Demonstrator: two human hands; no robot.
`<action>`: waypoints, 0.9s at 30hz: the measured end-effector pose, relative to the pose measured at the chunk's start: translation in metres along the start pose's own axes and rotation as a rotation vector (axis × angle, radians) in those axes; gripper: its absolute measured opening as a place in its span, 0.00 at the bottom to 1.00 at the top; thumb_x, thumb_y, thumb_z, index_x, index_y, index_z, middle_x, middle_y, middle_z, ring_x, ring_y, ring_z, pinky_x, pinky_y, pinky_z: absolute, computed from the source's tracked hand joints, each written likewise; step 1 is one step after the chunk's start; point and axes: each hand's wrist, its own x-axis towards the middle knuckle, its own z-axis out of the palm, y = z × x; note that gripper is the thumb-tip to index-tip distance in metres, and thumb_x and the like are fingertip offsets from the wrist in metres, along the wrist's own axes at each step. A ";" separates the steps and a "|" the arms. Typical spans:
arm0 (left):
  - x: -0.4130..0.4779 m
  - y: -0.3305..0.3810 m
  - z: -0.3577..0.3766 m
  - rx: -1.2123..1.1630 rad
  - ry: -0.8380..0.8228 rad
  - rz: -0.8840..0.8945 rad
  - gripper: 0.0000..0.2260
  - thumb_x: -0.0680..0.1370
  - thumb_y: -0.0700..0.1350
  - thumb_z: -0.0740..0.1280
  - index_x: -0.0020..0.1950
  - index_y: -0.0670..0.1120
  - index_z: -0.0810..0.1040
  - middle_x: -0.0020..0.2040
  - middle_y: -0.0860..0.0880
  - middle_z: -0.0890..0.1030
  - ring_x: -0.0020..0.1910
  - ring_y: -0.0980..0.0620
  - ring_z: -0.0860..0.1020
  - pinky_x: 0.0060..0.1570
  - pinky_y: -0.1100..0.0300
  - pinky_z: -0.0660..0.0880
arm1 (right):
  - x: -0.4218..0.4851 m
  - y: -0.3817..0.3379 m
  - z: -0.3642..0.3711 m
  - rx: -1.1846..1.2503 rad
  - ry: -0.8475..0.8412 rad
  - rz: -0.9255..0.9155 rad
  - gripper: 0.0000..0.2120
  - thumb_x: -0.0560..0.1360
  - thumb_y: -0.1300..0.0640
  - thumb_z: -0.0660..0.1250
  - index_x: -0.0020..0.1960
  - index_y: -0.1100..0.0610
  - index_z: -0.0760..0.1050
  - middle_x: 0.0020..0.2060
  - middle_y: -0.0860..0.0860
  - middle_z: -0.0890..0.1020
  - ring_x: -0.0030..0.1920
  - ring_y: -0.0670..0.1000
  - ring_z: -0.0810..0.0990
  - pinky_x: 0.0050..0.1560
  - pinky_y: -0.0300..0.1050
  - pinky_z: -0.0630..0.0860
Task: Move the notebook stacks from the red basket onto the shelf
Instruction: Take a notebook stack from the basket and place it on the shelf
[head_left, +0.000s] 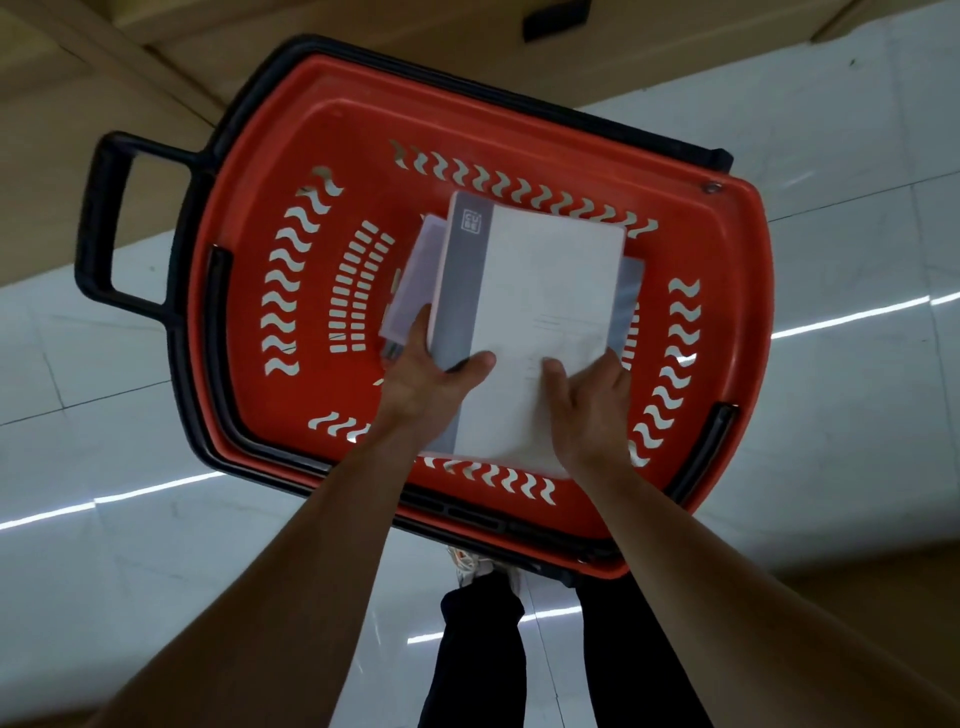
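A red basket (270, 171) with black handles sits on the floor below me. Over its middle is a stack of notebooks (550, 280), the top one white with a grey spine strip. My left hand (434, 382) grips the stack's near left edge, thumb on top. On the near right edge, my right hand (589, 405) holds the same stack with fingers curled around the side. More notebooks (415, 280), pale purple, lie underneath in the basket, partly hidden by the stack.
The basket's long black pull handle (98, 218) sticks out to the left. White glossy floor tiles (831, 249) surround the basket. A beige shelf base (104, 67) runs along the top left. My legs and a shoe (478, 566) are just behind the basket.
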 end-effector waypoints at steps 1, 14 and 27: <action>0.001 0.002 -0.001 0.043 0.008 -0.017 0.37 0.72 0.61 0.74 0.74 0.52 0.62 0.56 0.51 0.73 0.52 0.51 0.77 0.44 0.63 0.79 | 0.000 -0.001 0.000 0.001 0.005 0.003 0.31 0.79 0.37 0.60 0.71 0.56 0.59 0.68 0.54 0.68 0.66 0.55 0.70 0.58 0.46 0.72; -0.045 0.043 -0.043 -0.198 0.035 0.014 0.26 0.69 0.48 0.80 0.61 0.51 0.71 0.47 0.55 0.76 0.46 0.58 0.78 0.37 0.74 0.75 | -0.029 -0.031 -0.004 0.482 -0.091 -0.026 0.29 0.72 0.33 0.64 0.70 0.39 0.62 0.62 0.38 0.76 0.61 0.43 0.78 0.57 0.43 0.79; -0.066 0.024 -0.097 -0.171 0.136 -0.108 0.24 0.68 0.56 0.80 0.58 0.50 0.76 0.42 0.54 0.79 0.41 0.53 0.80 0.36 0.60 0.76 | -0.046 -0.082 -0.007 0.416 -0.201 -0.026 0.33 0.73 0.38 0.72 0.73 0.44 0.66 0.63 0.39 0.78 0.62 0.42 0.77 0.59 0.42 0.77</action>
